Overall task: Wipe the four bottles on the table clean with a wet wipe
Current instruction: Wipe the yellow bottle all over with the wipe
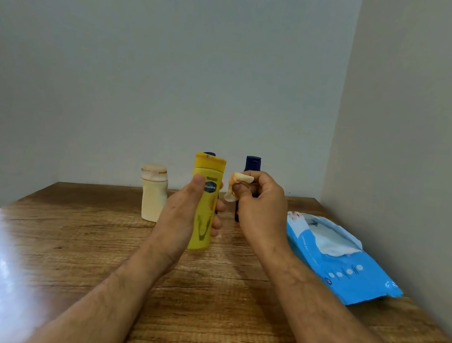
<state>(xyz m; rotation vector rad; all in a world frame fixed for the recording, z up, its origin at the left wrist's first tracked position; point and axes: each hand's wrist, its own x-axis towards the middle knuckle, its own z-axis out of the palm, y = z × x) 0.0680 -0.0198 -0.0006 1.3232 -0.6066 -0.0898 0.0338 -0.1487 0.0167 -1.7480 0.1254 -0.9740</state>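
My left hand grips a yellow Vaseline bottle, held upright above the wooden table, thumb on its front. Brownish smears show on its cap and lower body. Just right of the bottle, my right hand pinches a crumpled, orange-stained wet wipe, a small gap apart from the bottle. A cream bottle stands on the table at the back left. A dark blue bottle stands behind my right hand, mostly hidden. Another dark cap peeks out behind the yellow bottle.
An open blue pack of wet wipes lies at the table's right side with a white wipe sticking out. Walls close off the back and right of the table. A window edge shows at far left.
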